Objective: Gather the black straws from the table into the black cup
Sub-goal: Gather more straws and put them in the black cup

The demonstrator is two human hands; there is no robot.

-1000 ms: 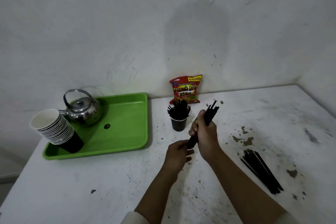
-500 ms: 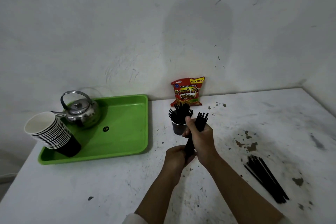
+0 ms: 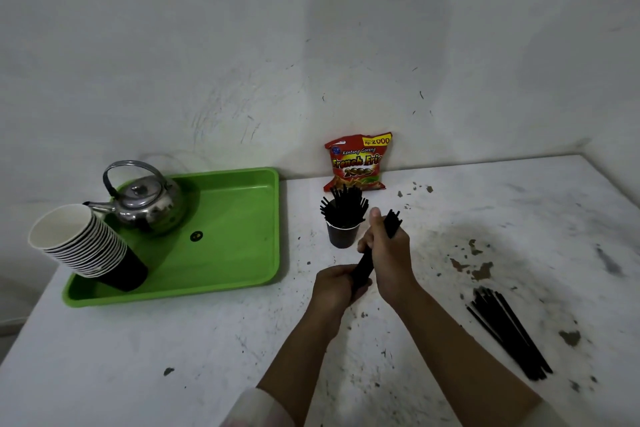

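Observation:
A small black cup (image 3: 342,235) stands on the white table, with several black straws (image 3: 344,206) fanning out of its top. Just right of it and in front, my right hand (image 3: 389,255) grips a bundle of black straws (image 3: 364,262) around its upper part. The bundle's tips poke out above my fist. My left hand (image 3: 335,288) closes around the bundle's lower end. The bundle leans slightly, top end to the right of the cup. Another loose pile of black straws (image 3: 509,331) lies flat on the table at the right.
A green tray (image 3: 239,218) at the left holds a metal kettle (image 3: 147,201) and a tilted stack of paper cups (image 3: 83,246). A red snack bag (image 3: 358,161) leans on the wall behind the black cup. The table surface (image 3: 173,340) is scuffed, with chipped patches at the right.
The bundle in my hands has gone from leaning right to nearly upright and has come closer to the cup. Both hands keep their grip.

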